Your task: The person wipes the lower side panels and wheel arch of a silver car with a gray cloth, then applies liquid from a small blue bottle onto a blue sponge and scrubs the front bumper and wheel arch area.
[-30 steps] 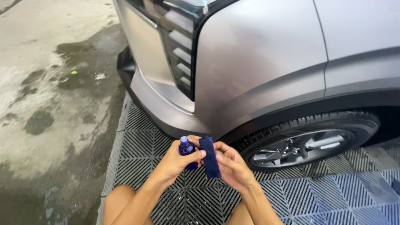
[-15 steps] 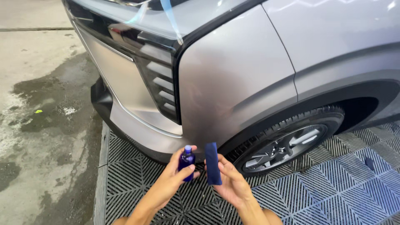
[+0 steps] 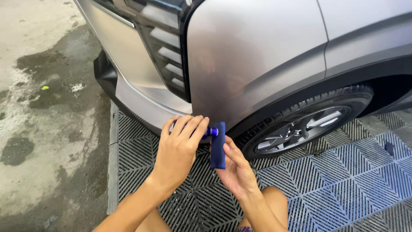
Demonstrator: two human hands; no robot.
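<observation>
Now | my left hand (image 3: 178, 150) has tipped the small blue bottle (image 3: 209, 132) sideways, fingers wrapped round it, nozzle touching the blue pad (image 3: 217, 146) | right hand (image 3: 235, 172) fingers pinching pad | product likely loading.

We see: silver-grey car (image 3: 257, 64) | dark blue cloth (image 3: 218, 146) | blue bottle (image 3: 210, 132) | grey chevron-grid floor mat (image 3: 343, 172) | black tyre (image 3: 326, 101)

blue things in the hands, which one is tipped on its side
The small blue bottle in the left hand: it lies sideways, nozzle against the dark blue applicator pad, which the right hand holds upright.
</observation>
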